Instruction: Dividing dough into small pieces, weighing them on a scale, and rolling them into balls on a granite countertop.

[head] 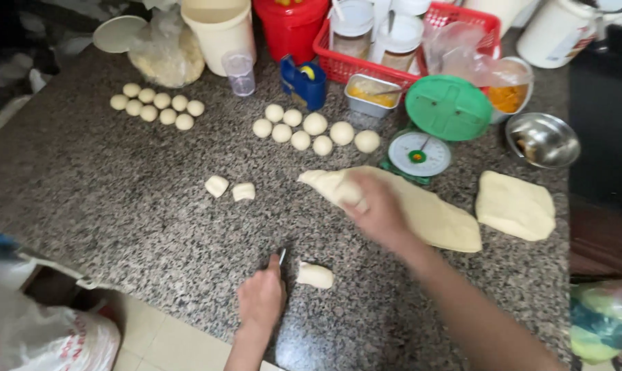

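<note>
Head view: right hand (376, 206) presses soft elongated dough slab (434, 216) on speckled granite counter (118, 192).

Left hand (261, 297) fisted low; right hand (376, 206) reaches forward, fingers curled

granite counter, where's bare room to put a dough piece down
The granite counter is bare at its left, below the small dough balls and left of the two cut pieces. Bare too between the left hand and those pieces. Crowded at the back: red basket, scale, steel bowl.
</note>
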